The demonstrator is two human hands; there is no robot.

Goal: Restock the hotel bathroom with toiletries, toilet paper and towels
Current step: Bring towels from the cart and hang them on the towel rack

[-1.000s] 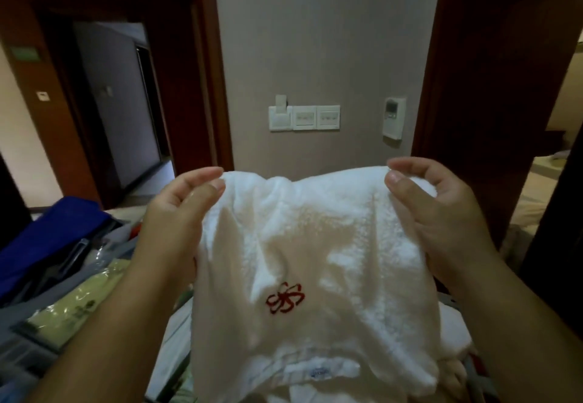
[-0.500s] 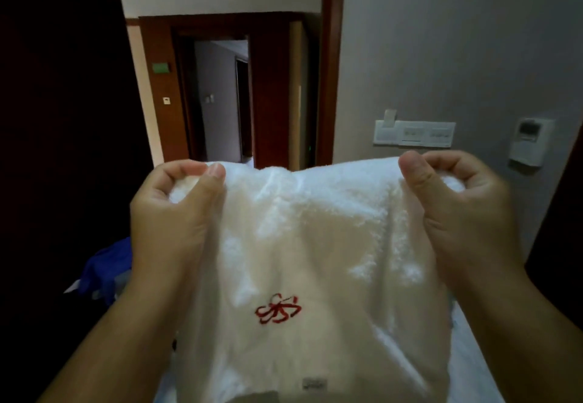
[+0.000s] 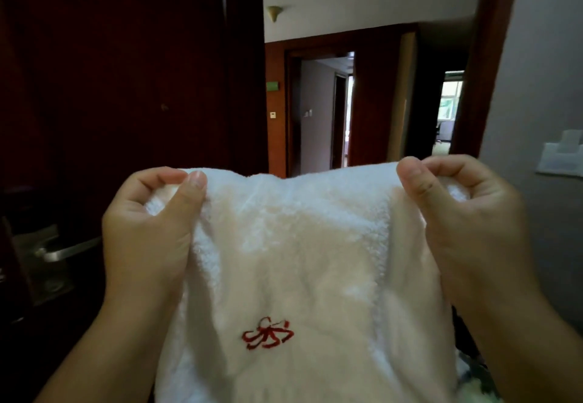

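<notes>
Everything behind the towel [image 3: 299, 260] has slid rightward since a moment ago. The switch panel [image 3: 561, 158] that sat mid-wall is now cut off at the right edge, and a dark wooden door [image 3: 126, 87] with a metal lever handle [image 3: 67, 252] now fills the left side. Both hands have kept their hold throughout.

The left hand [image 3: 148, 232] pinches the towel's upper left corner between thumb and curled fingers, with a little of the cloth bunched inside the fist. The right hand [image 3: 467, 219] grips the upper right corner the same way, thumb pressed on the near face. Held up between them at chest height, the white towel hangs spread and slightly slack along its top edge. A red embroidered emblem [image 3: 268, 338] sits low on the near face, a little left of centre. The towel's lower part runs out of view at the bottom.

Past its top edge I can see an open doorway [image 3: 325, 112] across the corridor, with a small green sign [image 3: 273, 86] beside it. Further right is a bright window [image 3: 451, 96].
</notes>
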